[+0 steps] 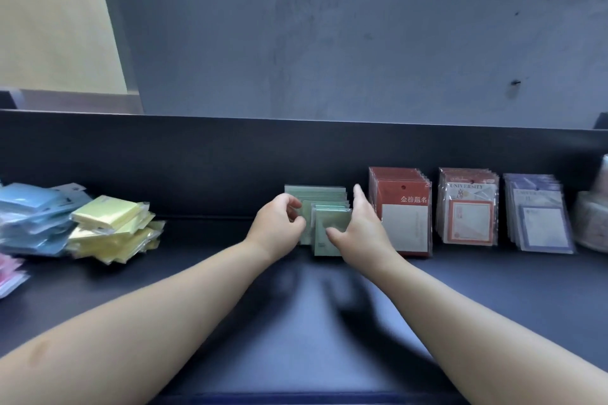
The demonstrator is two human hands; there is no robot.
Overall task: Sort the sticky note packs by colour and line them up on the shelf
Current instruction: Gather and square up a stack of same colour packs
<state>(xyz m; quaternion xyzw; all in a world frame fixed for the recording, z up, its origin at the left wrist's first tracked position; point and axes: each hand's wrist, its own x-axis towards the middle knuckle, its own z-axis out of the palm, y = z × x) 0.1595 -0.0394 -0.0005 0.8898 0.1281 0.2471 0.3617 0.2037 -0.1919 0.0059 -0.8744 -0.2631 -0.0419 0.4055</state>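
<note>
Squaring up a row looks like the step in hand. The left grip point(279, 223) has its fingers curled round the left edge of the green packs point(316, 196). The right grip point(358, 230) is wide, with fingers straight along the row's other side and the thumb laid across the face of the front pack point(329, 240). Between the two grips the green packs stand on edge, one behind another, on the shelf point(204, 240). The front pack sits lower than those behind it and a little out of line with them.

Each pack looks like a small pad sealed in a clear glossy sleeve: light, fairly stiff through the pad, slick on the outside. Such packs probably slide on each other and tip like dominoes. The better hold is therefore on both side edges at once, pressing inward, with a thumb on the front face to stop the row toppling. Pinching only the loose film at the top would likely let a pad swing.

Just right of the right grip stand red packs point(404, 223), then white-and-red packs point(468, 217), then purple packs point(539, 223), each in its own upright row. Well left of the left grip lie loose heaps of yellow packs point(112, 227) and blue packs point(33, 217), with pink packs point(10, 273) beyond them, not yet lined up.
</note>
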